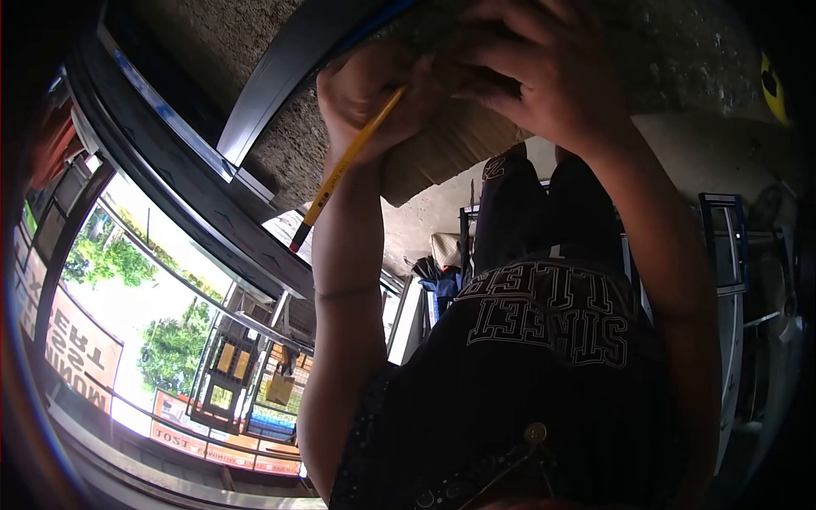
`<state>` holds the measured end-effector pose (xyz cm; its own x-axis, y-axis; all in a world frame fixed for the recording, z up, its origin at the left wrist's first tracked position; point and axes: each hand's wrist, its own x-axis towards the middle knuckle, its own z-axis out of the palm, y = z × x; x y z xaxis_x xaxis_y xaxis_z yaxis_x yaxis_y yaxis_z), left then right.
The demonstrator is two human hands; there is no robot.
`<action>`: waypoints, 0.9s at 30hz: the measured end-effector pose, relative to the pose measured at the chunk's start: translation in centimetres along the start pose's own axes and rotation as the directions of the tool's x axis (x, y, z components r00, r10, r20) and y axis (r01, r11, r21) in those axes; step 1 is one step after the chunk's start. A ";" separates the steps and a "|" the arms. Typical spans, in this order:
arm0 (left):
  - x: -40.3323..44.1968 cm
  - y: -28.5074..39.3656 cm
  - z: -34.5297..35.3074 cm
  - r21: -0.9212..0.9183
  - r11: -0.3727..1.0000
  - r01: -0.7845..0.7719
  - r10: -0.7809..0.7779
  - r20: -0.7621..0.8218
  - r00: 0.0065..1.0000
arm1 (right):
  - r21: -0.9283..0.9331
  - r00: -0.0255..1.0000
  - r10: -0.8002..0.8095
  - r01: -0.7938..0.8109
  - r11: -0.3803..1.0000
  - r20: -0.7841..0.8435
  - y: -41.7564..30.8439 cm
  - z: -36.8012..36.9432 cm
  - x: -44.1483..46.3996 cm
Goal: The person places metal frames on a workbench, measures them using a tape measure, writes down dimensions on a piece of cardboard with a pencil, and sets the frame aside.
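Note:
My left hand (367, 98) is closed, with a yellow pencil (348, 160) held in it. The pencil slants down across my wrist, its dark eraser end pointing toward my forearm. Close beside it, my right hand (552, 81) has its fingers bent inward and its thumb near them. Whatever lies between those fingertips is dark and cannot be made out. Beneath both hands is a brown, creased sheet that looks like cardboard (455, 159). A dark, smooth frame profile (272, 93) runs past my left hand at the upper left.
A long dark rail (170, 183) curves along the left side. Beyond it are metal racks (225, 374) and orange sign boards (191, 433). A blue-edged frame (722, 242) stands at the right. Something yellow (772, 89) shows at the upper right edge.

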<state>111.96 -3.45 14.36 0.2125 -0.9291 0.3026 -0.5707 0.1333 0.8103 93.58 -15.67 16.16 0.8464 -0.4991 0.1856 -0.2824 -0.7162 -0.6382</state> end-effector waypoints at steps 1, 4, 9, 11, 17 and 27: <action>0.1 0.1 -0.1 0.055 0.998 -0.017 0.016 0.016 1.000 | -0.010 1.000 -0.006 0.005 1.000 -0.007 0.1 0.1 -0.1; 0.3 0.4 0.0 0.137 0.989 -0.053 0.053 0.003 0.999 | -0.019 0.999 -0.022 0.021 1.000 -0.030 0.1 0.3 -0.1; 0.4 0.2 0.1 0.102 0.992 -0.071 0.071 0.004 0.997 | -0.037 0.999 -0.027 0.026 0.999 -0.017 0.1 0.0 -0.1; 0.5 0.2 0.1 0.096 0.993 -0.069 0.068 0.006 0.998 | -0.017 0.999 0.017 -0.017 1.000 0.037 -0.3 -0.7 0.4; 0.4 0.3 0.0 0.088 0.996 -0.027 0.026 0.017 1.000 | -0.014 1.000 0.001 0.000 1.000 0.020 -0.1 -0.4 0.2; 0.6 0.2 0.8 -0.052 0.999 -0.010 0.006 -0.079 0.997 | 0.014 0.999 -0.025 0.025 1.000 -0.046 0.2 0.0 0.0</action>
<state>111.38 -4.29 14.27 0.2713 -0.8980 0.3463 -0.5311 0.1604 0.8320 93.53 -15.84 16.08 0.8313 -0.5034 0.2356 -0.2546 -0.7217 -0.6437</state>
